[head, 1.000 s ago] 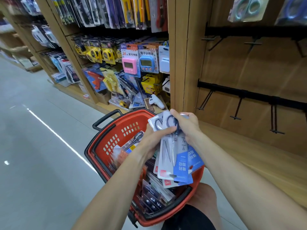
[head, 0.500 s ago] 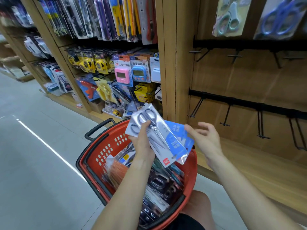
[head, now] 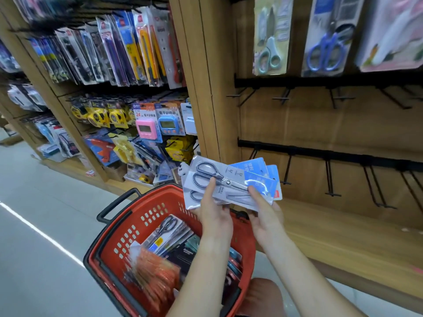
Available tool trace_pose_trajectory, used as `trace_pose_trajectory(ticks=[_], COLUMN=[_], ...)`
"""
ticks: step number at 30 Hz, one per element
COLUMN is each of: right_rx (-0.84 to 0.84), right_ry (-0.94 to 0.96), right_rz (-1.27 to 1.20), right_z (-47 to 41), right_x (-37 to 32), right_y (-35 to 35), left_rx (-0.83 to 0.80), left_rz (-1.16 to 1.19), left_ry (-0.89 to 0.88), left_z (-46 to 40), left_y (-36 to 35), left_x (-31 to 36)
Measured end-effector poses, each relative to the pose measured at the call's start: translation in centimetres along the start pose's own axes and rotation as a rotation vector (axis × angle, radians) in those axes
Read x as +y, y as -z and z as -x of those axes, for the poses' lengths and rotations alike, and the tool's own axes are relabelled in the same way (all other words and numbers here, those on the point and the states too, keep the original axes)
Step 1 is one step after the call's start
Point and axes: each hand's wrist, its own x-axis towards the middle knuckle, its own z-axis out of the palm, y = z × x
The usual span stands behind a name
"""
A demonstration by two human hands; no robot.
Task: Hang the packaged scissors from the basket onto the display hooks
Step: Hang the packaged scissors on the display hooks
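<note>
Together, both hands hold a fanned stack of packaged scissors: the left hand has its thumb pressed on the top pack, and the right hand pinches the stack's lower edge. Below them sits the red basket with more packs, and bare display hooks stand just right.
</note>
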Motion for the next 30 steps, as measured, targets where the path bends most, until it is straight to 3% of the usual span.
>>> trace_pose_trajectory(ticks=[6,12,18,21,25,30], right_rx=[-0.018,-0.124,-0.273,-0.247,-0.132,0.005], right_ry=[0.087,0.112,0.06,0.094,0.157,0.222], right_rz=[0.164,0.435,0.686,0.68,0.532,0.245], right_z=[-1.3,-2.0,-1.6,-1.6,-2.0,-2.6], right_x=[-5.9,-12.8,-16.6,-17.7,-18.0,-16.3], right_y=[1.4,3.2,3.5,3.9,5.3,6.5], left_rx=[-0.116,-0.519,-0.447,-0.426,-0.544,-0.555], left_rz=[-0.198,-0.234,-0.293,-0.263,-0.153,-0.214], left_ry=[0.138,0.553,0.625,0.668,0.801,0.665], left_z=[1.2,0.4,2.0,2.9,3.8,4.7], left_y=[2.5,5.4,4.4,3.7,2.3,-0.3], left_x=[1.0,3.4,0.2,-2.0,-4.4,-7.3])
